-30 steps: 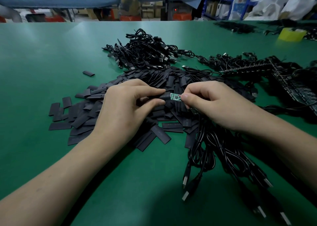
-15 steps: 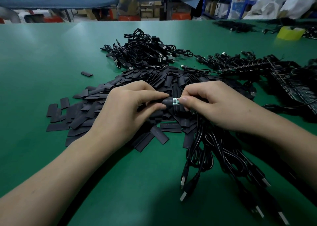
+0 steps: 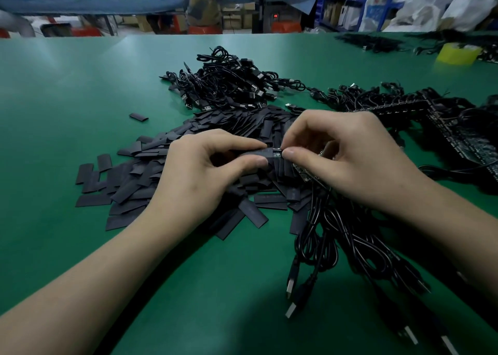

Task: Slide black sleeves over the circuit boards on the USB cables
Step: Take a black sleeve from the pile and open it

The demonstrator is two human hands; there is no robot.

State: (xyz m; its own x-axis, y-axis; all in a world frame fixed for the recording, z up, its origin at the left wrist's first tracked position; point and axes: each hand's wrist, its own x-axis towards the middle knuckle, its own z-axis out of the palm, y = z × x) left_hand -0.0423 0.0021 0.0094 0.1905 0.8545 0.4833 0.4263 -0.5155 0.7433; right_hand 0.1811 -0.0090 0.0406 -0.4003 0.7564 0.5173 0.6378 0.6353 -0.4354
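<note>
green table top [image 3: 80, 90], yellow tape roll [image 3: 458, 54] far right, blue-covered bench [image 3: 94, 2] behind, person in printed shirt [image 3: 204, 1] at it, blue shelving [image 3: 386, 6], white bags [image 3: 463, 4] rear right

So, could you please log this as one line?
left hand: pinches black sleeve | right hand: pinches circuit board | circuit board: only tip showing

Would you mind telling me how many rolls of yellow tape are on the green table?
1. The yellow tape roll sits at the far right of the green table; others may lie beyond the frame or behind the cable heaps.
</note>
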